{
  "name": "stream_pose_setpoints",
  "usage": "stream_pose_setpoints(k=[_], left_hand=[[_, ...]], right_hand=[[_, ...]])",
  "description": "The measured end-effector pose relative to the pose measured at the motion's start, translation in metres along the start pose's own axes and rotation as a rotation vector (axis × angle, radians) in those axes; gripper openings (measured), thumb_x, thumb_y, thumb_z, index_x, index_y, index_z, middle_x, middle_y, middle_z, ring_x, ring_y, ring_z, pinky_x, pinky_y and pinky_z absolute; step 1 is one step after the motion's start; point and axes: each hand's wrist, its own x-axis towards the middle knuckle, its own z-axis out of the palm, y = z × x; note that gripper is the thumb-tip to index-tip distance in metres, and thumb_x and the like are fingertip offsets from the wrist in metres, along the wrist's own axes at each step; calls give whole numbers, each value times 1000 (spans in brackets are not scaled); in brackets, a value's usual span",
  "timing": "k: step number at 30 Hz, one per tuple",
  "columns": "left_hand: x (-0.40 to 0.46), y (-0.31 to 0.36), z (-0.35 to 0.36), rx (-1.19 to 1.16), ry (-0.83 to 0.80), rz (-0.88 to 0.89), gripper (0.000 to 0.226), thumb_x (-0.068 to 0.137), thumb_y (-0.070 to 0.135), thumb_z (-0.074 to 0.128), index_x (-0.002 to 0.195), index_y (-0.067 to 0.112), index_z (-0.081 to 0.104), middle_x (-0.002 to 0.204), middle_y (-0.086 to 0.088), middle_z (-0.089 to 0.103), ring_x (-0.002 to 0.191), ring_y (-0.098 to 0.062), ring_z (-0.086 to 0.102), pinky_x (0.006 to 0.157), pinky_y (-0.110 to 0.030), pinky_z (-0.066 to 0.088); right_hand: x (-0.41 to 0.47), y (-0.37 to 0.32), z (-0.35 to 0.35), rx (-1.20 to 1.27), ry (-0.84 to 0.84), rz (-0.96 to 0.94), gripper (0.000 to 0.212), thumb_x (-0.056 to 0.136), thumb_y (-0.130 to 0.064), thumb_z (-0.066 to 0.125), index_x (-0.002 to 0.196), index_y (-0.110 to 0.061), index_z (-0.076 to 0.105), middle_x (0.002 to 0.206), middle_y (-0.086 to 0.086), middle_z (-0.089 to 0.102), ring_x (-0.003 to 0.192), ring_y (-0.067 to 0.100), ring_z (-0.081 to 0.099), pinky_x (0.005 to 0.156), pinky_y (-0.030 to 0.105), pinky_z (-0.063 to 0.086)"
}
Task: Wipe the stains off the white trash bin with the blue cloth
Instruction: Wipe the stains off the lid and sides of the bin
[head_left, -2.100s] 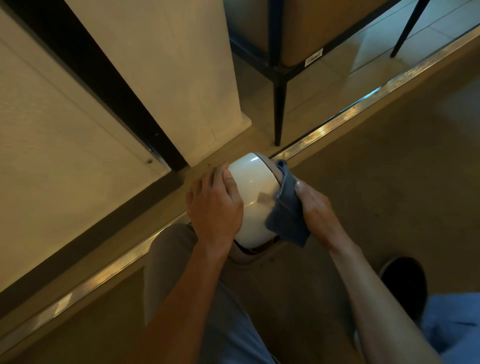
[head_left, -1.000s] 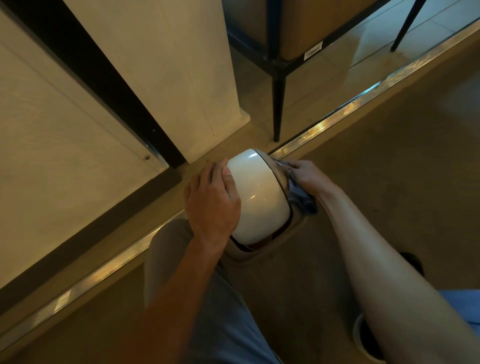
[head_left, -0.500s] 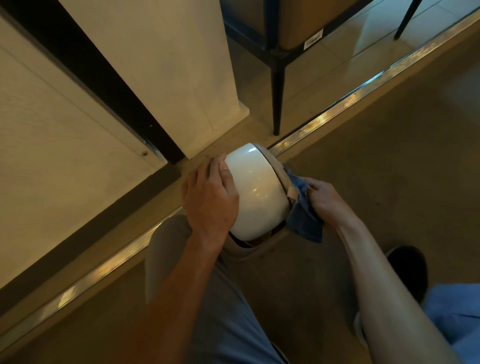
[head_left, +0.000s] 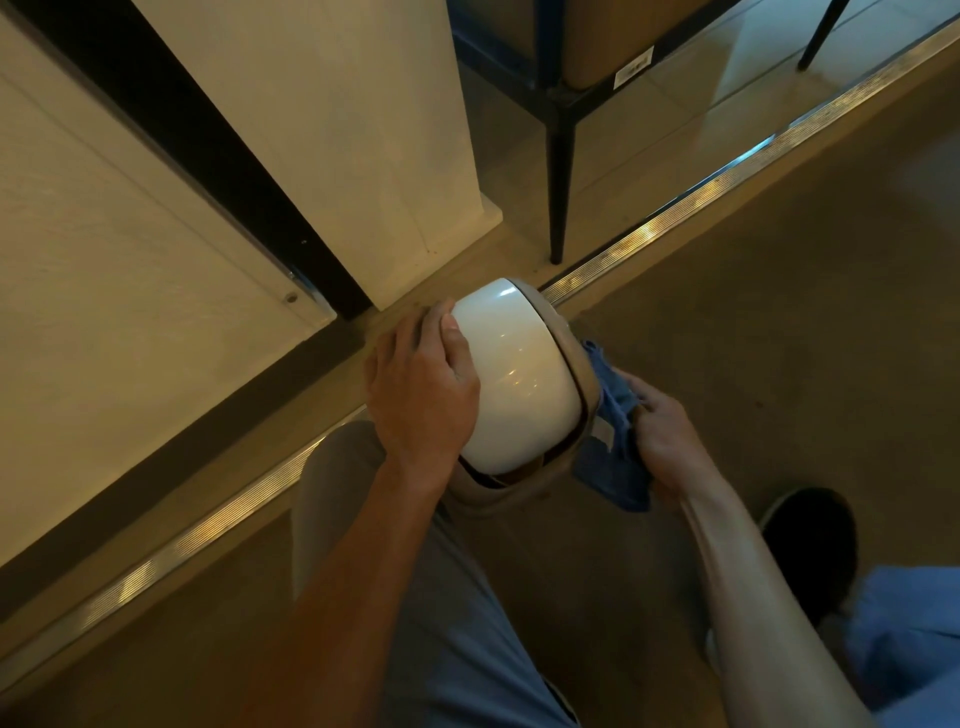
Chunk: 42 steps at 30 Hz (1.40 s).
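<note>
At the centre of the frame the white trash bin (head_left: 514, 371) stands on the floor (head_left: 779, 322), beside a metal threshold strip (head_left: 691, 195). The left hand (head_left: 421, 395) lies curled over its glossy domed lid, steadying it. The right hand (head_left: 667, 431) grips the bunched blue cloth (head_left: 613, 441) against the bin's right side. The bin looks light, rigid and slick, likely to slide or tip under pressure, so bracing the lid suits it. The cloth is soft and limp, best held wadded.
</note>
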Motion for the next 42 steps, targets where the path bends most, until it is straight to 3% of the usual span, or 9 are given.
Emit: stream_pose_setpoints(k=[3, 5, 11, 19, 23, 29, 33, 39, 42], left_hand=[[0, -1, -1, 6, -15, 9, 46, 108, 38, 30, 143, 21, 57, 137, -3, 62, 123, -22, 56, 98, -49, 50], [0, -1, -1, 1, -21, 14, 46, 109, 37, 30, 144, 22, 56, 138, -2, 62, 123, -21, 56, 99, -49, 49], [0, -1, -3, -6, -29, 0, 47, 108, 38, 29, 144, 22, 56, 138, -2, 62, 126, -21, 55, 101, -49, 47], [1, -2, -2, -12, -19, 29, 46, 108, 36, 33, 141, 20, 59, 135, -2, 64, 123, -22, 57, 99, -50, 49], [1, -2, -3, -10, -28, 24, 45, 108, 36, 33, 142, 20, 59, 138, -1, 63, 126, -21, 56, 101, -50, 48], [1, 0, -4, -18, -31, 13, 45, 108, 35, 33, 142, 20, 59, 138, -1, 64, 127, -20, 55, 103, -49, 47], [1, 1, -1, -5, -11, -12, 40, 110, 31, 36, 140, 21, 60, 134, 0, 65, 124, -21, 57, 101, -49, 47], [1, 0, -1, -12, -4, -1, 44, 109, 35, 33, 140, 22, 60, 134, 1, 64, 123, -19, 56, 100, -48, 49], [0, -1, -2, -18, -21, 2, 46, 108, 38, 30, 142, 24, 58, 136, 1, 64, 124, -19, 56, 100, -48, 49]], right_hand=[[14, -17, -3, -119, -63, -45, 29, 105, -29, 52, 107, -54, 68, 101, -8, 75, 90, 11, 73, 72, 32, 55], [37, -37, -5, -215, -143, -81, 27, 105, -25, 52, 118, -43, 66, 108, -2, 72, 96, 15, 72, 75, 32, 55], [71, -64, 3, -222, -230, -102, 18, 104, -23, 53, 108, -33, 67, 102, 2, 73, 78, 8, 75, 59, 17, 55], [37, -25, -13, -143, -216, -57, 29, 105, -25, 54, 129, -34, 65, 111, 5, 75, 95, 20, 74, 81, 39, 58], [67, -67, 2, -281, -241, -112, 17, 106, -21, 51, 115, -25, 65, 112, 4, 69, 82, 5, 70, 69, 20, 51], [95, -92, 17, -323, -275, -80, 28, 107, -19, 47, 131, -15, 60, 124, 13, 64, 103, 22, 65, 99, 42, 50], [61, -57, -4, -246, -234, -73, 20, 107, -28, 46, 116, -32, 64, 112, 6, 69, 87, 15, 72, 78, 31, 56], [21, -20, -7, -122, -136, -39, 26, 104, -26, 55, 117, -46, 65, 109, 0, 73, 89, 15, 74, 76, 35, 55], [37, -41, 1, -186, -150, -88, 19, 104, -26, 54, 115, -37, 66, 105, -1, 71, 86, 13, 73, 74, 30, 54]])
